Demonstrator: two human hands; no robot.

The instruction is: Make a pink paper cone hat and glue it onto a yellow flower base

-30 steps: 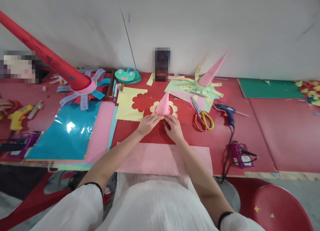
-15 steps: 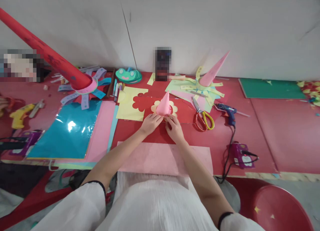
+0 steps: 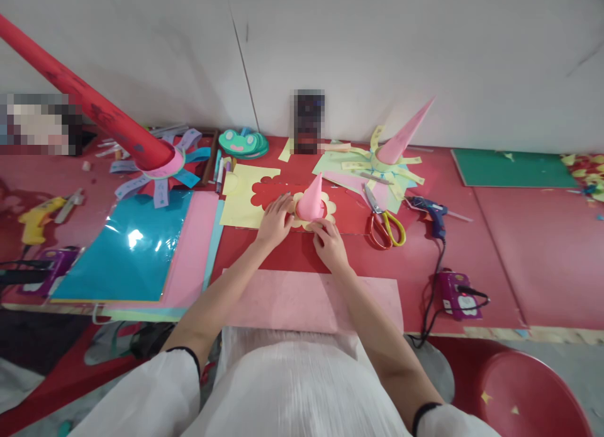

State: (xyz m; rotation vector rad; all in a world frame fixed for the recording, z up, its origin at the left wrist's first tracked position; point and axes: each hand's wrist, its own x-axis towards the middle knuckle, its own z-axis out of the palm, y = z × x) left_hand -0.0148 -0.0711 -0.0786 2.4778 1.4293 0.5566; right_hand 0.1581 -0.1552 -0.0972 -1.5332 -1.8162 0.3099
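Note:
A pink paper cone [image 3: 310,201] stands upright on a pale yellow scalloped paper flower [image 3: 331,208]. My right hand [image 3: 330,242] pinches the front edge of that flower, close to the cone's base. At the flower's left side is my left hand [image 3: 274,223], fingers stretched out over the red paper and thumb apart; its fingertips are near the petals, and I cannot tell if they touch. A red scalloped paper flower [image 3: 259,190] lies partly behind my left hand. Red paper [image 3: 352,216] extends under the cone and flower.
Scissors [image 3: 384,226] with red and yellow handles lie to the right, near a blue glue gun [image 3: 431,211] and its cable. Pink paper [image 3: 306,298] lies at the front edge. A blue sheet [image 3: 132,248] and a tall red cone [image 3: 108,119] are on the left.
My left hand has let go of the flower's front edge and moved left and slightly away from me, its fingers spreading. My right hand stays almost in place.

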